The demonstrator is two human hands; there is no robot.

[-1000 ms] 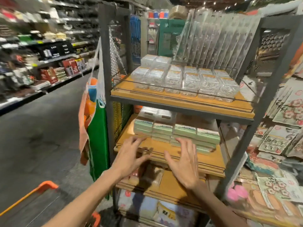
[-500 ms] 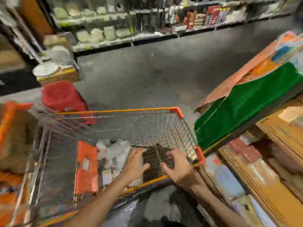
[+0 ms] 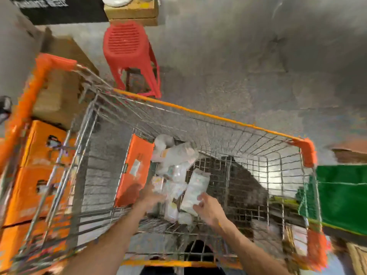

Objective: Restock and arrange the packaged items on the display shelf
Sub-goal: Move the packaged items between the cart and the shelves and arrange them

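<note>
— What's hard to make out here?

— Plenty. The left hand [image 3: 152,196] is smeared by motion down inside the wire cart [image 3: 198,114]; its fingers reach among the pale packets [image 3: 174,175] heaped in the basket, but I cannot tell how far it is open or whether it has hold of anything. The packets themselves blur together, so their number and print are unreadable.

— And the right hand?

— Sharper. The right hand [image 3: 208,210] is partly curled, fingertips touching the lower end of one long white packet [image 3: 195,190] that stands tilted against the heap. Whether it truly grips it or only touches it, I cannot say.

— What's cut off?

— The cart's near rim is partly hidden behind both forearms. An orange flap [image 3: 135,169] lies inside the basket left of the packets. Orange crates [image 3: 37,175] sit beyond the cart's left wall, seen through the mesh. A red stool [image 3: 130,56] stands on the floor past the far rim. A green sheet [image 3: 341,197] is cropped at the right edge.

— How does it differ from half a second ago?

— The view has swung further down over the cart, and the display shelf is gone from sight. Both hands, then resting near the rim, are now deeper in, at the packets.
</note>
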